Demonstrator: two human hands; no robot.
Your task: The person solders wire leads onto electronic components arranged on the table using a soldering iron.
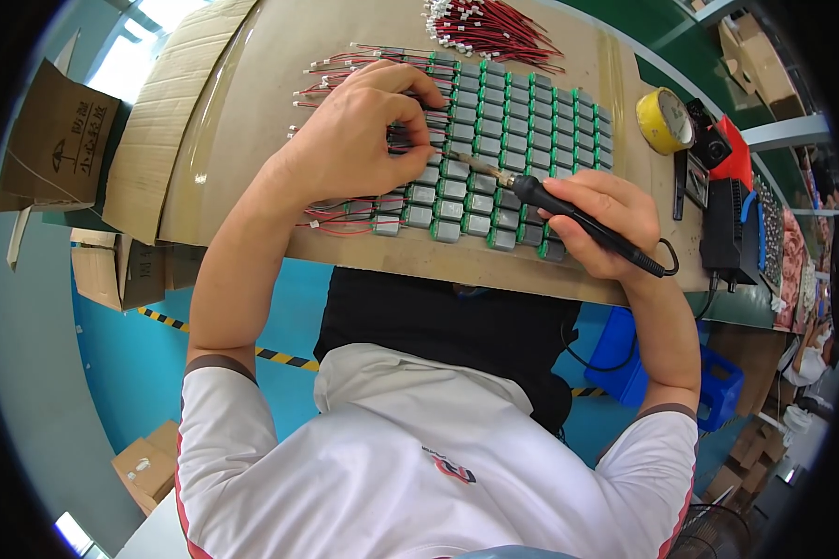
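Observation:
My right hand (615, 219) grips the black handle of a soldering iron (543, 196), its metal tip reaching left toward the fingertips of my left hand (364, 126). That left hand is closed in a pinch over the left part of a block array, on what looks like a thin wire; the fingers partly hide it. Rows of small grey blocks with green edges (483, 123) lie close together on the cardboard-covered table (242, 149). Red and black leads with white connectors (331, 222) stick out from the blocks on the left side, partly under my left hand.
A pile of red wires with white plugs (494, 28) lies beyond the blocks. At the right are a yellow tape roll (664, 119) and a black box-shaped device (729, 228). The iron's cord hangs past the table edge. Cardboard boxes (116, 265) stand on the left.

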